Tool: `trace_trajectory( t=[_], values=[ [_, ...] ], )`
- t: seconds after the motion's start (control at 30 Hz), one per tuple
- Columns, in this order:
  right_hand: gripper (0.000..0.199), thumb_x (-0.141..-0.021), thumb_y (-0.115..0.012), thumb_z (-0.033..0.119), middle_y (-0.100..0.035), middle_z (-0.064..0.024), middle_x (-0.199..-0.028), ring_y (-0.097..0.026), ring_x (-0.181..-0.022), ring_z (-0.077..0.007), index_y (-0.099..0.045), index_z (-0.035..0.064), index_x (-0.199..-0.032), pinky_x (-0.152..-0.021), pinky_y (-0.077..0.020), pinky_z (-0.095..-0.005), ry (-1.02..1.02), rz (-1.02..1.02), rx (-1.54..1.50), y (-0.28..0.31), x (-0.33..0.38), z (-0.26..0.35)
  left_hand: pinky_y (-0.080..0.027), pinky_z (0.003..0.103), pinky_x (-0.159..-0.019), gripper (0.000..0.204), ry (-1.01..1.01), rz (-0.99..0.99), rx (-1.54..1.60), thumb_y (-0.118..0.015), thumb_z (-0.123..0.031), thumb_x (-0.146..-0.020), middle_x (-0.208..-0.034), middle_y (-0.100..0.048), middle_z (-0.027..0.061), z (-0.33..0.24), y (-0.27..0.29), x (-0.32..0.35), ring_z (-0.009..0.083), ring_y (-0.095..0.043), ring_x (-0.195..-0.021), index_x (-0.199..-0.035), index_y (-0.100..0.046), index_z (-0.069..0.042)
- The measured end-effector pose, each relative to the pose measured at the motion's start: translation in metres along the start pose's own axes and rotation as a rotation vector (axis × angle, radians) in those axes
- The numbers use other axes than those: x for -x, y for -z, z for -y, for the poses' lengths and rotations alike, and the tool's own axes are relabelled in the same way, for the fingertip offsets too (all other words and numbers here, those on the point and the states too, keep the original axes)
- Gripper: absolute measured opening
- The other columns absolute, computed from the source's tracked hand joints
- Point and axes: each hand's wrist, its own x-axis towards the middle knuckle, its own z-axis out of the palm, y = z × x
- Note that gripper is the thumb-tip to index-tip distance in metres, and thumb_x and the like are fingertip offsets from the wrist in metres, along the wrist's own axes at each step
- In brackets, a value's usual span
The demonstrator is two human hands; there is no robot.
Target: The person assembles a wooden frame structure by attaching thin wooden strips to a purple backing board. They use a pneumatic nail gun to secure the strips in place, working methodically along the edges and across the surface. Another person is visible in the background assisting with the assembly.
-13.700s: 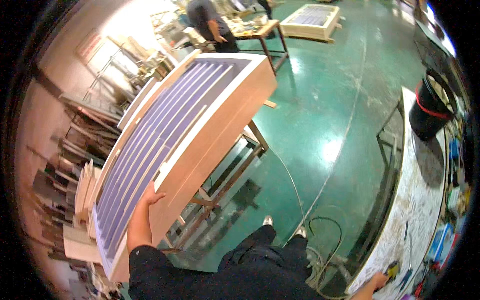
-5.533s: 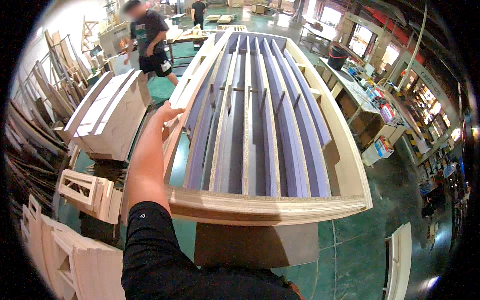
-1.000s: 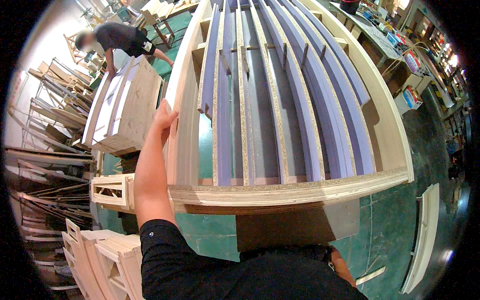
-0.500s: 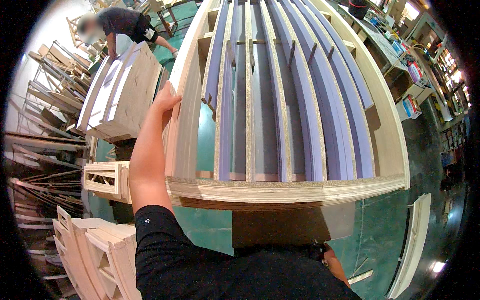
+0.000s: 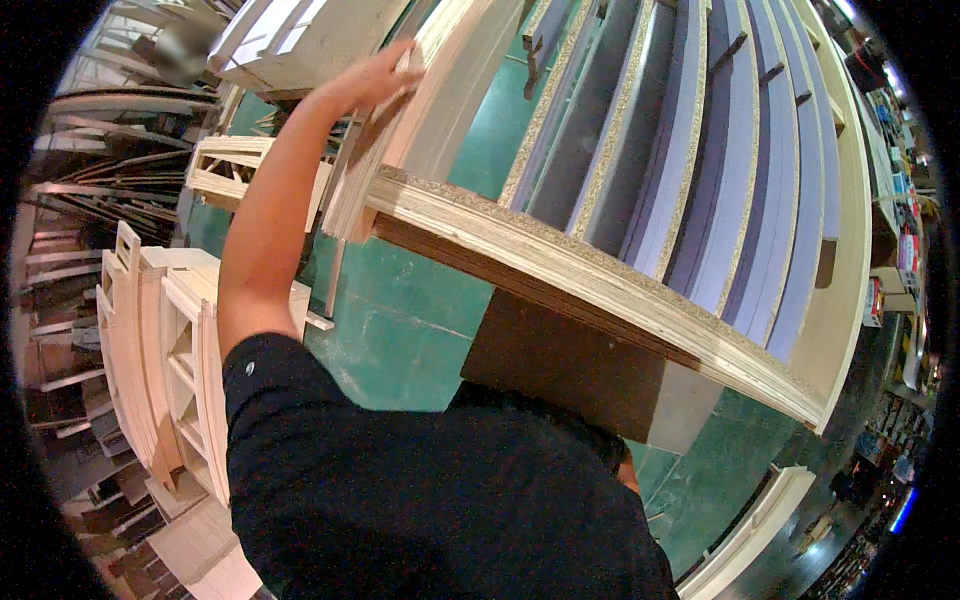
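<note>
My left hand point(image 5: 376, 80) reaches out over the left side rail of a large wooden frame point(image 5: 600, 262). Its fingers stretch across the top edge, slightly blurred, and are not wrapped around anything I can see. Inside the frame, several long particle-board strips point(image 5: 690, 160) with lavender faces stand on edge, side by side with gaps between them. Some carry notches. The frame's near end, an edge of layered plywood, slants down to the right in front of me. Of my right arm only a sliver of skin shows beside my black shirt; my right hand is hidden.
A stack of pale wooden panels point(image 5: 290, 45) stands at the upper left, near a small slatted wooden frame point(image 5: 225, 165). Tall wooden frames point(image 5: 180, 350) lean at the left. A brown board point(image 5: 560, 350) lies under the near end. A long pale board point(image 5: 755, 535) is at lower right.
My view has turned, so the frame now sits tilted and further to the right. My left hand still lies at the left rail, its fingers more stretched out than before.
</note>
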Motion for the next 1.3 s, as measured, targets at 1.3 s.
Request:
trace_trajectory(
  t=[1.3],
  values=[
    [0.044,-0.081,-0.068,0.018,-0.069,-0.0207,-0.106,-0.069,-0.097,-0.0354,-0.061,0.0088,-0.124,-0.076,-0.0537,-0.0482,0.257,-0.016,0.135,0.026,-0.003,-0.017,-0.018,0.061,-0.121,0.094,0.023,0.18,-0.532,-0.094,-0.03,-0.057,-0.16,-0.03,0.0243,-0.188,-0.033,0.2,0.0475,-0.022,-0.15,-0.138,-0.052,-0.007]
  ],
)
